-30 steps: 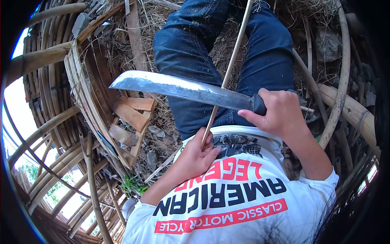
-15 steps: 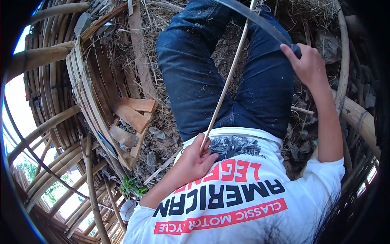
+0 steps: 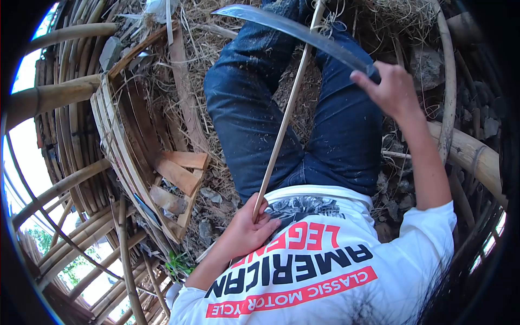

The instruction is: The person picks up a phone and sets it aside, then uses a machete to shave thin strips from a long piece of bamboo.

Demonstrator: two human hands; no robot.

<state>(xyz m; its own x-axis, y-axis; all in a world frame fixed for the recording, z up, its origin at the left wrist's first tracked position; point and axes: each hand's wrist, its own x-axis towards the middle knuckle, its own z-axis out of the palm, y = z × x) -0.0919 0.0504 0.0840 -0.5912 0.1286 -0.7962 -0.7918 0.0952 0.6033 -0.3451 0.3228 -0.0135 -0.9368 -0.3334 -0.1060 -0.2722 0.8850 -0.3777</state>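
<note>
A long thin bamboo strip (image 3: 286, 122) runs from my waist up between my knees. Its lower end is held in the curled fingers of my left hand (image 3: 252, 227), close against my white shirt. My right hand (image 3: 391, 89) is wrapped round the dark handle of a curved knife (image 3: 303, 33), above my right thigh. The blade points left and crosses the strip near its far end, where pale shavings (image 3: 329, 24) cling. Whether the blade touches the strip I cannot tell.
A bundle of split bamboo (image 3: 116, 135) and flat wood pieces (image 3: 181, 173) lie at the left. Bamboo poles (image 3: 468, 151) stretch along the right. A green plant (image 3: 179, 265) grows at the lower left. Dry fibres and stones cover the ground.
The knife has moved left and slightly down, with more of its blade showing. My left hand and the near end of the strip have shifted left and down a little.
</note>
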